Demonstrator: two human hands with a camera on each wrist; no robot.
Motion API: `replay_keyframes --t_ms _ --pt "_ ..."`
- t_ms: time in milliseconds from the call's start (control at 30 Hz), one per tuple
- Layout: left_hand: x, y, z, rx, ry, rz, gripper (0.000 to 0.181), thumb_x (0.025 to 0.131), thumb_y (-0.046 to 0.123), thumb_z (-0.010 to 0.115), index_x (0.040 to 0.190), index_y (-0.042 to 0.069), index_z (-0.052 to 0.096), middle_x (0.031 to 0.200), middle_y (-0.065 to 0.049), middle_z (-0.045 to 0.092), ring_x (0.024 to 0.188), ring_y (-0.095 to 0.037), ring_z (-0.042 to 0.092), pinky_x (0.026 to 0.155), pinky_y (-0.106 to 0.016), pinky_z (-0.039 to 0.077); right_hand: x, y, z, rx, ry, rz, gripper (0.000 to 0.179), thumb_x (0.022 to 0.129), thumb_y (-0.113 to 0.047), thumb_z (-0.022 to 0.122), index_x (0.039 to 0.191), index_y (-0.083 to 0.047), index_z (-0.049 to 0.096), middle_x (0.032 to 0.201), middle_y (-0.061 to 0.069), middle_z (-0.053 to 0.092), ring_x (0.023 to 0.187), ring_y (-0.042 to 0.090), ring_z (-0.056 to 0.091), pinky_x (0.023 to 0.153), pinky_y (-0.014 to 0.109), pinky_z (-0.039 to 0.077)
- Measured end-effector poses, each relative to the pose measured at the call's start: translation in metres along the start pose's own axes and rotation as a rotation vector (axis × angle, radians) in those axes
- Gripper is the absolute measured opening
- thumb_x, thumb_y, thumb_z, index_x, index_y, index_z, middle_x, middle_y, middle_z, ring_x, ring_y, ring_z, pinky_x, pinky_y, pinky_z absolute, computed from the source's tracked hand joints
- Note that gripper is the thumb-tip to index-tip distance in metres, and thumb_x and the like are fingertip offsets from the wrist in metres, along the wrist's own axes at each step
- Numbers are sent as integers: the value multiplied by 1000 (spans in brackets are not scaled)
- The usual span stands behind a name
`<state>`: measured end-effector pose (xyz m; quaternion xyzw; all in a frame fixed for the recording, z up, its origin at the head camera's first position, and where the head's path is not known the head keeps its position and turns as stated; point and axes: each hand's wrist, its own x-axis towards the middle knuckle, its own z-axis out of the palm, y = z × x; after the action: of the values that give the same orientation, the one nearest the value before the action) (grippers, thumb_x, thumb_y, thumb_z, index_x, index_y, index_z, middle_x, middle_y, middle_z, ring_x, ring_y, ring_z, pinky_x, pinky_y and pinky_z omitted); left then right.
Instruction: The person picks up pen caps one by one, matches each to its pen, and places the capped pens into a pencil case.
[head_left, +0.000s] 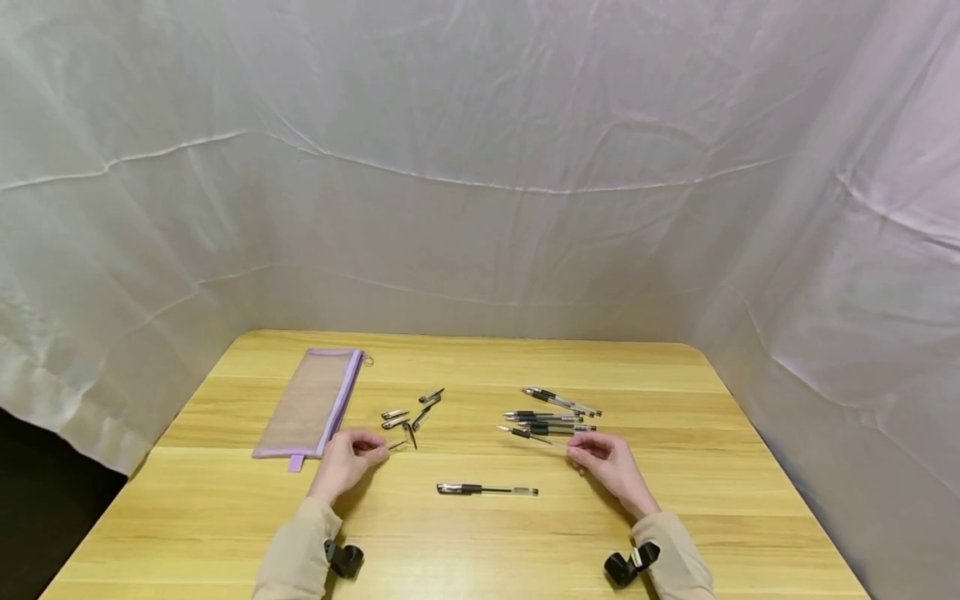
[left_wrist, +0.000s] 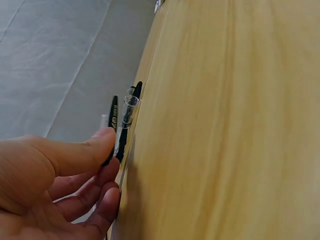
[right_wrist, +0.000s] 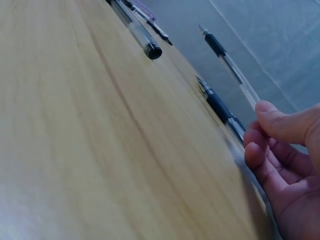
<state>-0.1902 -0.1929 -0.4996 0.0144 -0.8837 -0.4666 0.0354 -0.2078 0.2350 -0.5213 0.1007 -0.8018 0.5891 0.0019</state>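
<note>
My left hand (head_left: 349, 460) pinches a clear pen cap with a black clip (left_wrist: 114, 111) between thumb and fingers. Just past it, several loose pen caps (head_left: 395, 423) lie scattered on the table. On the other side, my right hand (head_left: 609, 468) holds an uncapped gel pen (right_wrist: 215, 45) by its rear end, the tip pointing left and raised above the tabletop in the right wrist view. Beyond that hand, several other uncapped pens (head_left: 551, 416) lie in a loose group. Between the hands and nearer to me is a capped pen (head_left: 487, 490), lying crosswise.
A mesh pouch with purple edging (head_left: 300, 408) lies flat at the left of the wooden table (head_left: 465, 550), beside my left hand. Pale curtains (head_left: 480, 233) hang around the table's back and sides.
</note>
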Motion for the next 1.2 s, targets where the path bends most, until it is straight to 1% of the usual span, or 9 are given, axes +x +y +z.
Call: replay_keyframes --t_ms 167,333,467,600,767,867,967,1133,1200 --pt "-3 3 -2 -84 4 -40 14 88 2 73 100 -4 73 96 -17 74 80 -13 62 71 -18 49 -1 -1 1 53 35 22 24 91 -4 72 108 12 68 86 11 73 69 8 65 63 23 57" --pt "-5 2 -1 -213 -8 -89 23 90 3 71 110 -7 69 106 -21 72 85 -12 62 75 -16 50 -1 -3 2 140 75 78 27 91 -4 72 111 14 66 87 9 73 71 10 66 65 24 58" --pt "-7 3 2 -360 -13 -124 30 91 2 70 118 -9 66 115 -23 69 89 -8 64 80 -15 52 -1 -5 3 202 101 108 30 91 -4 71 112 17 64 88 11 73 71 10 66 64 23 58" --pt "-8 5 7 -521 -17 -165 37 89 1 71 124 -9 63 122 -20 67 90 -6 65 84 -18 55 -1 -7 4 245 109 108 34 90 -4 73 113 19 63 89 10 74 73 10 68 65 22 58" --pt "-8 8 16 -675 -33 -171 41 86 -2 74 124 -11 63 118 -12 69 92 -8 68 86 -22 57 -2 -6 5 314 86 85 38 90 -3 72 115 22 59 90 6 74 75 9 67 68 21 58" --pt "-9 10 21 -718 -61 -158 42 84 -4 74 124 -13 61 111 -10 73 92 -10 70 87 -23 58 -2 -5 6 341 64 68 38 90 -2 71 115 24 57 91 4 75 76 9 68 68 21 58" --pt "-9 15 25 -741 -94 -153 43 84 -6 74 124 -15 60 106 -12 76 90 -12 73 87 -26 59 -3 -6 8 359 42 56 37 90 -1 71 114 24 58 92 3 74 76 8 68 69 21 58" --pt "-9 21 33 -755 -148 -156 45 84 -7 73 125 -16 58 107 -18 75 88 -14 74 88 -28 60 -4 -8 11 391 -10 33 27 90 1 70 110 17 64 94 1 74 77 7 68 70 20 58" --pt "-8 22 36 -746 -170 -141 45 85 -6 73 125 -17 57 108 -19 75 88 -14 74 88 -28 60 -4 -9 12 401 -36 27 24 90 1 70 109 15 66 95 -1 74 77 7 67 70 20 58"
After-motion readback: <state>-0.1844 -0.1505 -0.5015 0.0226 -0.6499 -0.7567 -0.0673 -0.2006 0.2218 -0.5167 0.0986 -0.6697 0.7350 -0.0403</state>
